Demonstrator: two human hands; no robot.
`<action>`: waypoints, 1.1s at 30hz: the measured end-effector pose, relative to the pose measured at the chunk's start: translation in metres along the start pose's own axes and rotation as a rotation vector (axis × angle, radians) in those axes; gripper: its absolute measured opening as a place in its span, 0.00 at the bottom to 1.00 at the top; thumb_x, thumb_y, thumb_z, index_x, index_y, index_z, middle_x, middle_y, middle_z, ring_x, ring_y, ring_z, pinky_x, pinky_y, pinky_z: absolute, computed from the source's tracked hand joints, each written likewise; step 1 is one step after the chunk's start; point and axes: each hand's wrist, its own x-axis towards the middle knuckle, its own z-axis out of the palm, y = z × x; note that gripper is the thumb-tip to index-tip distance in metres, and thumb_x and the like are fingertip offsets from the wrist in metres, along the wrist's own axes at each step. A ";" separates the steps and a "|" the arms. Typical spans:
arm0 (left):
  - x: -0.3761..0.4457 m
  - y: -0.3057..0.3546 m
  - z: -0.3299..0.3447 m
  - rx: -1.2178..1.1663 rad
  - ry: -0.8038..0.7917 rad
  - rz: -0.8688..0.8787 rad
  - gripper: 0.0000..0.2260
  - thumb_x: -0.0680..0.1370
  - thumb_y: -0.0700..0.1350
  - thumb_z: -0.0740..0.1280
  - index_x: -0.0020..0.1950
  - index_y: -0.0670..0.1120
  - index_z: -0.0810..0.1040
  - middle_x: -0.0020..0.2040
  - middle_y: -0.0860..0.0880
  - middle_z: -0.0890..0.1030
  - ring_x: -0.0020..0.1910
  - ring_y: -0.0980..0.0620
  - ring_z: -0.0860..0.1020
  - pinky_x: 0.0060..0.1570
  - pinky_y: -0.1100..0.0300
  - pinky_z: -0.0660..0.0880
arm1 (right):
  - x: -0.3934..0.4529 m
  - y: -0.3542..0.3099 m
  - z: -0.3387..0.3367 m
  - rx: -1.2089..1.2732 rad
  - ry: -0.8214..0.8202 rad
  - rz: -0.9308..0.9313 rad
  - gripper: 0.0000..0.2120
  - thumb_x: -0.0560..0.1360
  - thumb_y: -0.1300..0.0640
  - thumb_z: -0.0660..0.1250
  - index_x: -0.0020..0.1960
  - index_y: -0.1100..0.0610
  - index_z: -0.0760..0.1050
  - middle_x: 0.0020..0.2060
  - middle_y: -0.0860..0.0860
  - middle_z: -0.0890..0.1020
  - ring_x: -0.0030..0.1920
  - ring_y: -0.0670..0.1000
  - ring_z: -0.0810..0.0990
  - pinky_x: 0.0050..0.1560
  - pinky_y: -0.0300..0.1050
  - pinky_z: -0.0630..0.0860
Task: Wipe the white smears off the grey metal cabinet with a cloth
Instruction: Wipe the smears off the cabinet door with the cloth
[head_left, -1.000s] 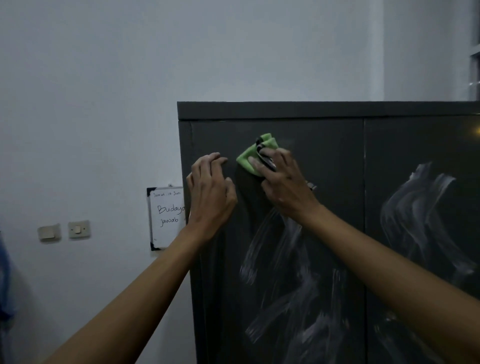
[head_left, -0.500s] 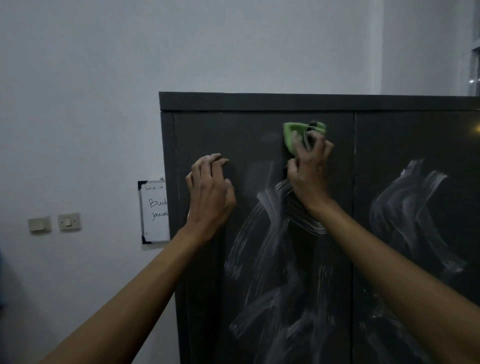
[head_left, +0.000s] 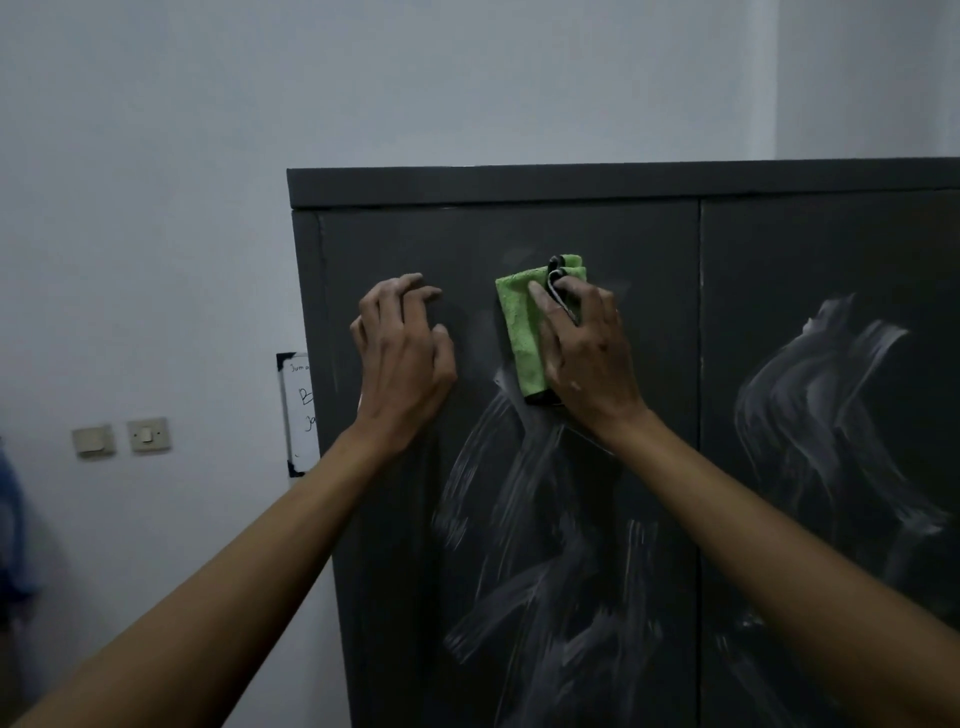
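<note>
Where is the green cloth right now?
In the head view, the green microfibre cloth is pressed flat against the upper part of the grey metal cabinet's left door under the right hand, just above the white smears.

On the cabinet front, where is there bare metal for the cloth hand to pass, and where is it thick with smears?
Bare: the strip under the cabinet top edge, above both hands, and between left hand and green cloth under the right hand. Crowded: white smears below the hands, and across the right door.
</note>
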 end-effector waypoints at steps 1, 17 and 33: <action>0.000 -0.001 -0.002 0.005 0.001 0.000 0.17 0.79 0.42 0.64 0.67 0.41 0.76 0.70 0.41 0.73 0.73 0.42 0.67 0.66 0.46 0.67 | 0.001 0.000 0.000 0.021 0.024 0.012 0.21 0.84 0.60 0.66 0.76 0.60 0.74 0.67 0.61 0.76 0.64 0.61 0.75 0.60 0.59 0.78; -0.008 -0.007 -0.005 -0.032 -0.015 0.006 0.14 0.79 0.42 0.67 0.65 0.43 0.78 0.71 0.42 0.72 0.76 0.42 0.65 0.70 0.44 0.65 | 0.020 -0.026 -0.020 -0.546 -0.362 0.032 0.20 0.83 0.65 0.55 0.74 0.70 0.65 0.80 0.64 0.60 0.77 0.63 0.61 0.79 0.56 0.60; -0.012 0.005 0.000 -0.107 -0.046 0.011 0.12 0.79 0.42 0.66 0.63 0.43 0.78 0.69 0.43 0.75 0.75 0.43 0.64 0.69 0.45 0.65 | 0.030 -0.024 -0.035 -0.415 -0.384 0.127 0.12 0.86 0.65 0.59 0.67 0.69 0.68 0.61 0.63 0.72 0.52 0.56 0.80 0.49 0.45 0.81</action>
